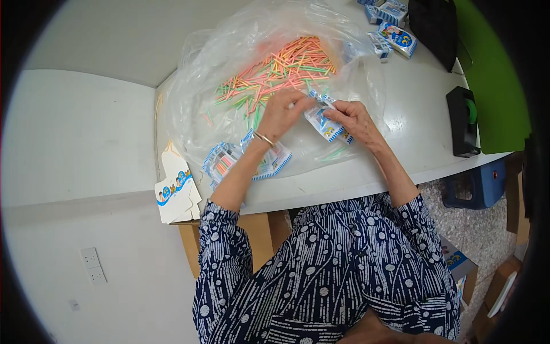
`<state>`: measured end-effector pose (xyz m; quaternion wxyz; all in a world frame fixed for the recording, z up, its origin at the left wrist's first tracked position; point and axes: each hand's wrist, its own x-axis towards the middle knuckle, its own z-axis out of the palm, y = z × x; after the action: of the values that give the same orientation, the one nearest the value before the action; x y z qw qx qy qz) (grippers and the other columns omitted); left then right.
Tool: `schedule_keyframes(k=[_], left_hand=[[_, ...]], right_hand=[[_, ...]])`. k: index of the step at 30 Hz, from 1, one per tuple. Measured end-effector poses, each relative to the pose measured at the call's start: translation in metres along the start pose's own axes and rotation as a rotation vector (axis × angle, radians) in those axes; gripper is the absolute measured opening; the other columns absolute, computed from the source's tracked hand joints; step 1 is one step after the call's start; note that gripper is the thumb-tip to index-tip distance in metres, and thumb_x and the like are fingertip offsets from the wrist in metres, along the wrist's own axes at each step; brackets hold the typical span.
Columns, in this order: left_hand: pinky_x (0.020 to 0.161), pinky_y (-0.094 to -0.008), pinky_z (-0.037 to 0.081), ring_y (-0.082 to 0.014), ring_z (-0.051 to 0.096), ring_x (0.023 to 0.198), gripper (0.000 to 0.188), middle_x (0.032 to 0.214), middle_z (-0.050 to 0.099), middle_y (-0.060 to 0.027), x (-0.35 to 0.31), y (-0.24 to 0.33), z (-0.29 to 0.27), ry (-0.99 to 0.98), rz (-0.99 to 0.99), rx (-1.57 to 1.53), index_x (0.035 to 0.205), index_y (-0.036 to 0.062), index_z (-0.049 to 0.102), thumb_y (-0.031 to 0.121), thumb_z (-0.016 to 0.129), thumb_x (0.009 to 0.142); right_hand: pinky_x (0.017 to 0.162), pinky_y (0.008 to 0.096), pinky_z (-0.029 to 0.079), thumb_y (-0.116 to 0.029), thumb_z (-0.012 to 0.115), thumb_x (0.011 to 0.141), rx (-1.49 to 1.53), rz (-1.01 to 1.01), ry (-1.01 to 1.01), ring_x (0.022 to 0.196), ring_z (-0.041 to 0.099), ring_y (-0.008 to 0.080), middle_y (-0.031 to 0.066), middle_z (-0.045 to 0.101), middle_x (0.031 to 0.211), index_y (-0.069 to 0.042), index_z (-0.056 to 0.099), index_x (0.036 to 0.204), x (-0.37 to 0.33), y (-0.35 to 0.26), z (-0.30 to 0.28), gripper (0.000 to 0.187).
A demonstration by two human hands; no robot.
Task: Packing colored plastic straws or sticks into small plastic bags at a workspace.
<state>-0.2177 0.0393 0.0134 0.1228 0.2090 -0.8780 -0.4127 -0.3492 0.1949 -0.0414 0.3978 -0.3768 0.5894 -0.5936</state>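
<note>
Showing blue-and-white small carton (325, 121), flattened.

White table (401, 166), white wall (74, 143), speckled floor (475, 229).

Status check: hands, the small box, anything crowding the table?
Left hand and right hand both on small blue-and-white box. Coloured sticks piled on clear plastic sheet behind. Flat boxes under left wrist.

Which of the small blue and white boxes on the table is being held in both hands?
The box at the near edge of the plastic bag, held between the left hand and right hand. The others lie untouched.
</note>
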Motion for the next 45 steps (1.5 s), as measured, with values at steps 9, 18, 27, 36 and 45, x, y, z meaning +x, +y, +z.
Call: schedule_keyframes(k=[9,18,27,36,45], left_hand=[[0.086,-0.0415,0.042,-0.0290,0.055,0.096,0.035,0.103,0.061,-0.0109,0.124,-0.030,-0.008,0.035,0.492,0.938,0.110,0.0058,0.060,0.027,0.062,0.082],[0.098,-0.0487,0.035,-0.0308,0.047,0.118,0.036,0.120,0.056,-0.0122,0.178,-0.058,0.028,-0.036,0.497,1.261,0.112,0.0063,0.061,0.025,0.049,0.084],[0.101,-0.0469,0.032,-0.0280,0.046,0.122,0.037,0.126,0.054,-0.0130,0.183,-0.053,0.048,-0.078,0.352,1.403,0.116,0.0094,0.061,0.027,0.046,0.086],[0.088,-0.0458,0.036,-0.0289,0.052,0.108,0.035,0.114,0.059,-0.0128,0.163,-0.041,0.031,-0.034,0.274,1.166,0.111,0.0026,0.057,0.024,0.049,0.084],[0.092,-0.0466,0.034,-0.0307,0.049,0.115,0.037,0.120,0.057,-0.0174,0.164,-0.017,0.002,-0.424,0.067,1.211,0.111,0.0011,0.057,0.027,0.049,0.085]], right_hand=[[0.057,0.0402,0.039,-0.022,0.063,0.081,-0.436,-0.171,-0.059,0.060,0.051,0.0341,0.0186,0.055,0.066,-0.002,0.060,0.073,0.006,0.000,0.002,0.022],[0.061,0.0422,0.041,-0.024,0.060,0.083,-0.523,-0.322,-0.070,0.068,0.054,0.0329,0.0131,0.057,0.069,-0.003,0.058,0.073,0.005,0.010,0.006,0.023],[0.061,0.0410,0.041,-0.025,0.061,0.083,-0.575,-0.324,-0.064,0.068,0.055,0.0315,0.0125,0.058,0.071,-0.003,0.061,0.076,0.007,0.014,0.003,0.023],[0.063,0.0423,0.040,-0.025,0.060,0.083,-0.520,-0.299,-0.047,0.068,0.054,0.0324,0.0129,0.056,0.068,-0.002,0.056,0.072,0.002,0.013,-0.001,0.026],[0.064,0.0424,0.041,-0.025,0.058,0.084,-0.538,-0.281,-0.065,0.068,0.055,0.0318,0.0124,0.057,0.068,-0.003,0.057,0.071,0.004,0.009,0.003,0.026]])
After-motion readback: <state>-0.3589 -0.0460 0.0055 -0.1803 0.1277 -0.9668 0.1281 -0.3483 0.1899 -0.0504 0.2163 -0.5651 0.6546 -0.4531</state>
